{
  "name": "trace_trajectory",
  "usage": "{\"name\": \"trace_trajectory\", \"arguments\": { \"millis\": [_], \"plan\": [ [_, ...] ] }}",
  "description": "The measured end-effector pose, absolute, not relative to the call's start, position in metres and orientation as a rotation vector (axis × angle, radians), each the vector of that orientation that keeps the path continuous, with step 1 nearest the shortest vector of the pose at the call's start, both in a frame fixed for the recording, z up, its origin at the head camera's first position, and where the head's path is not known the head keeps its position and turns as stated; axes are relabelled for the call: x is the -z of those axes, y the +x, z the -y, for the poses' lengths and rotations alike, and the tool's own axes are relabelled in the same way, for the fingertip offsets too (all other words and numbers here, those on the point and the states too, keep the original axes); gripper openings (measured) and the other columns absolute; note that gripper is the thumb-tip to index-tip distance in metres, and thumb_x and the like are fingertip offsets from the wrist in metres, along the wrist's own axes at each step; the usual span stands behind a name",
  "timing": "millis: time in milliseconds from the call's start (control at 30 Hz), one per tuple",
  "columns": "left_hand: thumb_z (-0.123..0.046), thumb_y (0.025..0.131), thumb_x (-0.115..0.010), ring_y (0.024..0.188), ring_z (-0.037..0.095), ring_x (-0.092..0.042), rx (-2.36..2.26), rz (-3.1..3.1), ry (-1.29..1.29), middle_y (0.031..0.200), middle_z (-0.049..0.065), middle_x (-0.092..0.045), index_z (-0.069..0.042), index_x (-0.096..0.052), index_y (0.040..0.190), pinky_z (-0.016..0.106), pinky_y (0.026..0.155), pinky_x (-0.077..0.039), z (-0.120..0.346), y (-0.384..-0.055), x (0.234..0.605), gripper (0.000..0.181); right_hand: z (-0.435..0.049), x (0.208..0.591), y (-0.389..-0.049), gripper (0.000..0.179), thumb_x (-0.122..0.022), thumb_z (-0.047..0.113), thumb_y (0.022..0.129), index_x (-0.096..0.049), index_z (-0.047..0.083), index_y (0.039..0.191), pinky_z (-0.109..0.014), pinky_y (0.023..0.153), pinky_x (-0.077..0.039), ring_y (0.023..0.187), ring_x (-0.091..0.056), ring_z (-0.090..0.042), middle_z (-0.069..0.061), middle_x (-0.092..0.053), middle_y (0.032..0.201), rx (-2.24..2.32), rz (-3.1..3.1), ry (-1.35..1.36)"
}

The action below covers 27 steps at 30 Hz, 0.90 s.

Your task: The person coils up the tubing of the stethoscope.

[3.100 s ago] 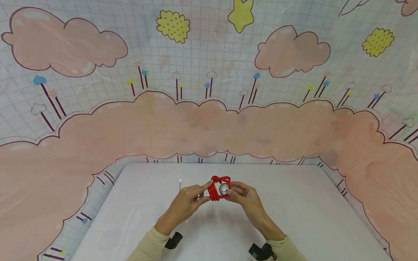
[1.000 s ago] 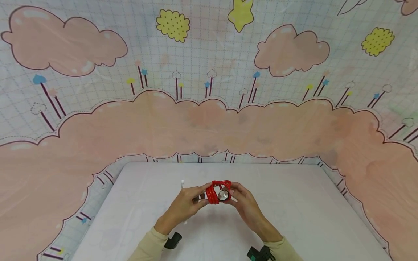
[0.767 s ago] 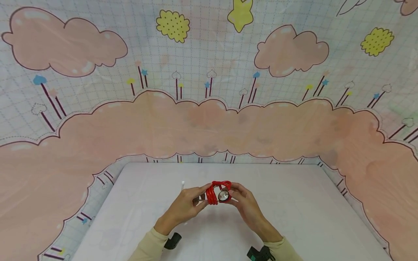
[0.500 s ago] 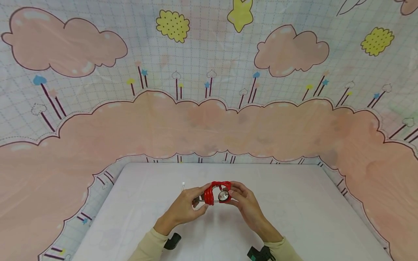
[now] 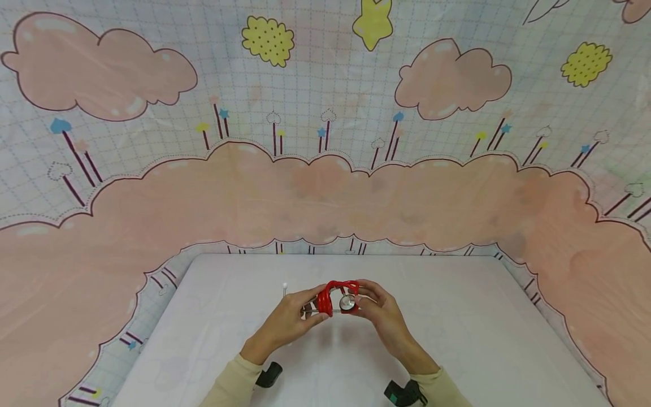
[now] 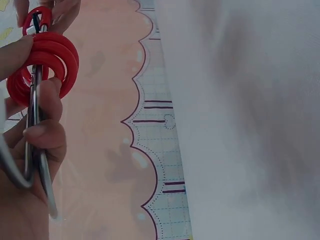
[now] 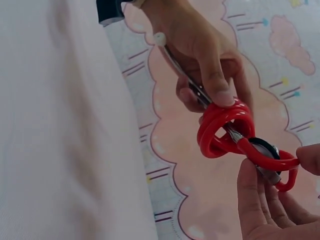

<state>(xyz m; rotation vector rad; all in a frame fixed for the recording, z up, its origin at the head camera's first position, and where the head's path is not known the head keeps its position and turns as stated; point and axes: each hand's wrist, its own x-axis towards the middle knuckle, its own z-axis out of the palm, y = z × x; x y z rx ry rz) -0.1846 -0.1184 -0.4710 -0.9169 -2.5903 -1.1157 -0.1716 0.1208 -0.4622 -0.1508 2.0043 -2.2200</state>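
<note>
A stethoscope (image 5: 324, 301) with red tubing is held up above the table between both hands. Its tube is coiled in several loops around the metal ear tubes (image 6: 34, 110), and one loop stretches to the right. My left hand (image 5: 287, 316) grips the coil and metal tubes from the left, thumb and fingers around them. On the other side my right hand (image 5: 389, 316) pinches the right end of the loop beside the round chest piece (image 5: 347, 302). A white eartip (image 7: 159, 39) sticks out past the left hand. Fingers hide part of the metal tubes.
The white table (image 5: 488, 333) spreads below the hands. A printed cloth (image 5: 325, 198) with clouds rises behind it and around its sides. Dark wrist devices (image 5: 407, 393) sit at both sleeves.
The chest piece has turned, and its flat silver face now shows more. The red coil has shifted slightly left along the metal tubes, widening the gap to the chest piece. Both hands keep hold.
</note>
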Motion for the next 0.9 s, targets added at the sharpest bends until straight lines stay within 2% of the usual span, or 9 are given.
{"name": "trace_trajectory", "arguments": {
  "millis": [267,567,767,900],
  "plan": [
    [-0.023,0.083,-0.079,0.084,0.01,-0.062,1.157,2.622,-0.857,0.108,-0.001,-0.07,-0.014,-0.056,0.139,0.023,0.073,-0.055,0.115,-0.194,0.477,0.061,-0.118,0.47,-0.181,0.042,-0.061,0.013,0.096,-0.05,0.008,0.136,-0.034,0.089,-0.056,0.113,-0.062,-0.025,-0.016,-0.056,0.133,2.25,-2.005,-0.13],
    [-0.023,0.084,-0.078,0.097,0.027,-0.067,1.245,2.702,-0.811,0.118,0.005,-0.068,-0.012,-0.057,0.138,0.033,0.084,-0.057,0.113,-0.209,0.489,0.058,-0.118,0.484,-0.195,0.042,-0.06,0.013,0.096,-0.05,0.006,0.136,-0.038,0.091,-0.056,0.111,-0.063,-0.023,-0.02,-0.055,0.134,2.265,-1.987,-0.055],
    [-0.022,0.083,-0.079,0.098,0.025,-0.067,1.275,2.727,-0.763,0.121,0.005,-0.068,-0.012,-0.058,0.135,0.036,0.086,-0.057,0.111,-0.216,0.497,0.057,-0.117,0.494,-0.204,0.044,-0.062,0.013,0.095,-0.05,0.004,0.137,-0.037,0.093,-0.055,0.112,-0.06,-0.022,-0.022,-0.052,0.135,2.262,-1.986,-0.009],
    [-0.022,0.083,-0.08,0.094,0.019,-0.065,1.281,2.75,-0.734,0.117,0.005,-0.068,-0.013,-0.058,0.134,0.034,0.083,-0.056,0.11,-0.224,0.503,0.056,-0.117,0.501,-0.21,0.044,-0.062,0.013,0.095,-0.05,0.003,0.136,-0.037,0.095,-0.055,0.113,-0.058,-0.023,-0.02,-0.053,0.133,2.256,-1.995,0.033]
  ]
}}
